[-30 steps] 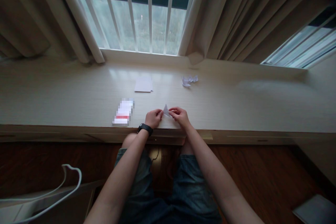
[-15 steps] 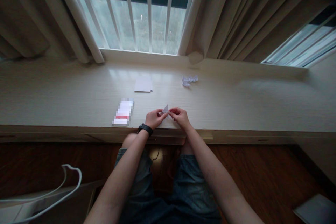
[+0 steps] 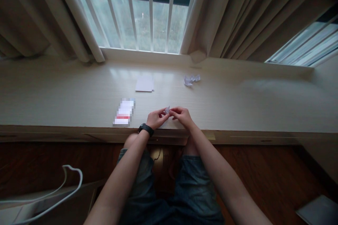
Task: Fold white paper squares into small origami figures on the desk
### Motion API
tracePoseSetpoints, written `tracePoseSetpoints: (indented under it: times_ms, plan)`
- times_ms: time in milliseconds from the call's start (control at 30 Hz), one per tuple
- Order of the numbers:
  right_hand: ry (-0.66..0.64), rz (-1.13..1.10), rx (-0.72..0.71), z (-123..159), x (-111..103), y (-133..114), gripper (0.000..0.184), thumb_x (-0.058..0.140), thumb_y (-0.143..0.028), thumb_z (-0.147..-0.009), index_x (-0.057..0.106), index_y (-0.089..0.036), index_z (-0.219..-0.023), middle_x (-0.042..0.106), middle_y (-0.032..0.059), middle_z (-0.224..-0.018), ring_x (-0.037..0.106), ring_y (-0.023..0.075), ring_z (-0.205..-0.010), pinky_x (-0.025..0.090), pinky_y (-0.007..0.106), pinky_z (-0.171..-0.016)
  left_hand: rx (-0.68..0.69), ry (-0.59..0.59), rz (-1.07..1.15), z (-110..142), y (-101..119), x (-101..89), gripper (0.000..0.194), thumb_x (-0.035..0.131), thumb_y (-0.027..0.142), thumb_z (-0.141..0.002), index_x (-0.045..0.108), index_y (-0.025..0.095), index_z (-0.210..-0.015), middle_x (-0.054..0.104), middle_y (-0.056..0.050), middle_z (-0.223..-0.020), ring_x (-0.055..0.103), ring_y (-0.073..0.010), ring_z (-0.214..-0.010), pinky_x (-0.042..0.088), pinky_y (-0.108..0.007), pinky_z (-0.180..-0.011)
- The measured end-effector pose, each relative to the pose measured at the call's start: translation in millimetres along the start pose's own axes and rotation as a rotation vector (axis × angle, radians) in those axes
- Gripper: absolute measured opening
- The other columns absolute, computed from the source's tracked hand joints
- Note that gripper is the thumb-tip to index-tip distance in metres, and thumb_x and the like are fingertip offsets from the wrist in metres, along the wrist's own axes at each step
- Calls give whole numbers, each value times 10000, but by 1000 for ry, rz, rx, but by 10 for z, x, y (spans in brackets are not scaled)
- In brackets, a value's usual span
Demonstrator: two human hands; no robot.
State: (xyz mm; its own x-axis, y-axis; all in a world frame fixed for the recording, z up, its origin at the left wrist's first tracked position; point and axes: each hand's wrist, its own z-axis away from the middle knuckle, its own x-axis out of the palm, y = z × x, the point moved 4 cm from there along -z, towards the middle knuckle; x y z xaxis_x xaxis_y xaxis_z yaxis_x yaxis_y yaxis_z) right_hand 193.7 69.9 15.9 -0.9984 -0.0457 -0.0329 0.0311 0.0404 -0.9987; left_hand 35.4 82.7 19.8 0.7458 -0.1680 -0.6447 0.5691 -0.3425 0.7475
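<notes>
A small piece of folded white paper (image 3: 167, 110) is pinched between both my hands, just above the front part of the pale ledge (image 3: 237, 105). My left hand (image 3: 156, 118), with a black watch on the wrist, grips it from the left between thumb and fingers. From the right, my right hand (image 3: 181, 115) pinches its edge with thumb and forefinger. My fingers cover most of the paper; a pointed tip shows above them. Beyond my hands lie a stack of white paper sheets (image 3: 144, 83) and, farther right, several small folded paper pieces (image 3: 192, 80).
A phone-like flat rectangle, blurred by pixels (image 3: 124, 112), lies left of my left hand. Beige curtains (image 3: 221, 14) frame a barred window (image 3: 139, 17) behind the ledge. A white curved tube (image 3: 79, 179) rises at lower left. A flat grey object (image 3: 318, 211) rests on the floor at right.
The paper's visible point has become smaller and lower between my fingers. Both hands stay in nearly the same place, still pinching it. The view has shifted slightly.
</notes>
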Motion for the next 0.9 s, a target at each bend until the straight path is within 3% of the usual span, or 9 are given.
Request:
tracePoseSetpoints:
  times_ms: [133, 300, 467, 567, 700, 900]
  plan:
    - [31, 86, -52, -3, 46, -29, 317, 700, -451, -702, 726, -182, -868, 723, 50, -826, 656, 184, -714, 561, 325, -648, 21, -34, 2, -35, -31, 20, 553, 540, 451, -845, 525, 166, -1319, 689, -15, -835, 571, -116, -644, 405, -219, -598]
    - [29, 305, -135, 1, 96, -74, 225, 644, -366, -784, 733, -205, -915, 735, 49, -862, 668, 186, -736, 541, 322, -711, -10, -116, -49, -38, -19, 28, 553, 532, 350, -848, 474, 156, -1362, 694, -25, -878, 597, -145, -727, 446, -242, -685]
    - [7, 464, -159, 41, 153, -164, 207, 634, -330, -806, 731, -226, -956, 739, 43, -917, 677, 197, -810, 518, 312, -760, -33, -117, -92, -30, 3, 36, 508, 471, 256, -864, 471, 175, -1365, 667, -64, -1137, 603, -189, -1012, 446, -280, -886]
    - [10, 518, -159, 52, 202, -189, 187, 650, -300, -790, 736, -227, -939, 741, 41, -914, 682, 196, -811, 508, 292, -747, -15, -138, -106, -19, -2, 57, 592, 508, 222, -811, 429, 147, -1393, 613, -89, -1245, 571, -209, -1107, 428, -291, -945]
    - [36, 572, -153, 54, 245, -195, 151, 638, -277, -794, 745, -230, -890, 744, 34, -873, 680, 191, -776, 494, 277, -717, 32, -197, -108, 10, 18, 66, 756, 561, 185, -711, 349, 66, -1427, 627, -135, -1199, 595, -234, -1040, 460, -305, -892]
    - [40, 622, -204, 127, 269, -297, 174, 603, -288, -825, 735, -221, -916, 741, 39, -887, 676, 186, -779, 484, 273, -712, -1, -214, -20, 30, 10, 21, 712, 527, 205, -742, 359, 59, -1418, 672, -117, -1058, 615, -224, -905, 477, -327, -820]
